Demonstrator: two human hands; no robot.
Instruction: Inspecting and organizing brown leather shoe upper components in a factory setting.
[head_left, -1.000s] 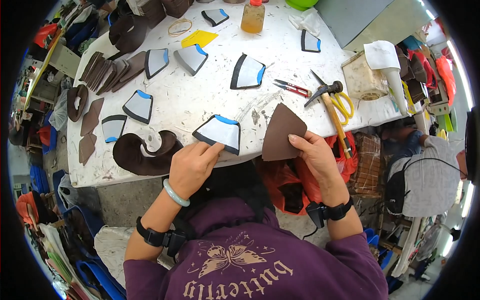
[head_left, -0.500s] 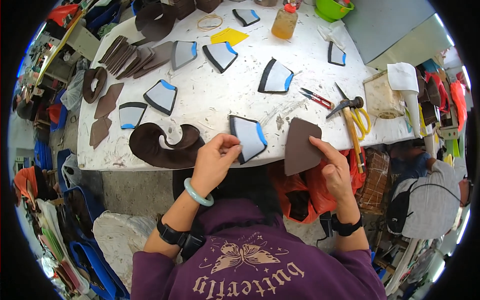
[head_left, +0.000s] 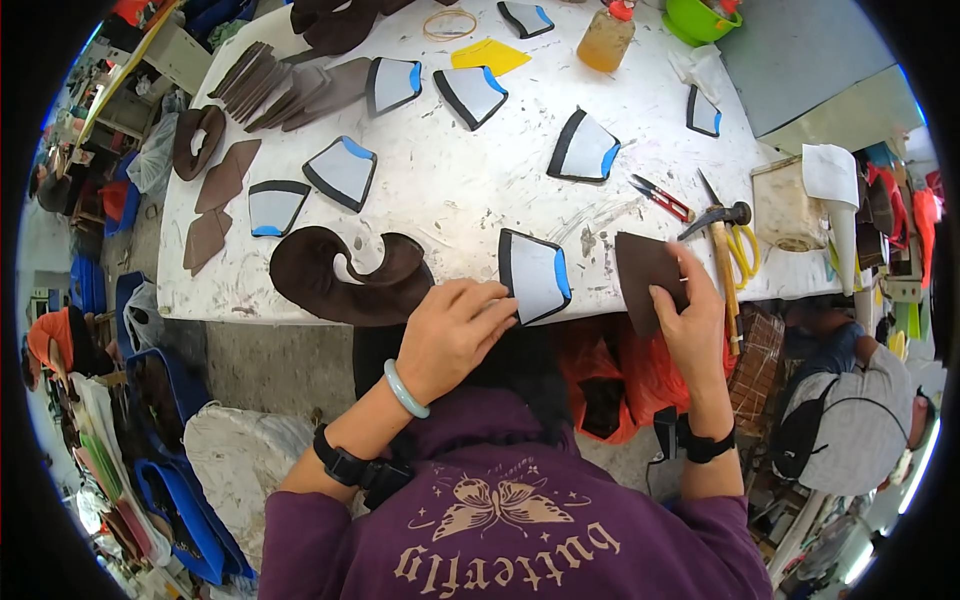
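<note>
My right hand (head_left: 697,325) grips a flat dark brown piece (head_left: 645,275) by its right side, thumb and fingers apart across it. Left of it, at the table's front edge, lies a light grey panel (head_left: 535,280) with black binding and a blue patch. The bent fingers of my left hand (head_left: 450,330) come together at this panel's lower left corner; the thumb is mostly hidden. Beside that hand rests a curved dark brown fabric piece (head_left: 320,280). Similar grey panels (head_left: 340,170) are spread over the table.
Scissors with yellow handles (head_left: 745,258), a hammer (head_left: 722,235) and red-handled snips (head_left: 662,197) lie to the right. Toward the back stand a bottle of amber liquid (head_left: 606,40) and a green bowl (head_left: 692,20). Brown pieces (head_left: 262,85) are stacked at the far left of the white table (head_left: 420,190).
The whole view has shifted, so the table's things sit further right. My right hand has changed its hold on the brown piece. My left fingers have stayed at the panel's corner.
</note>
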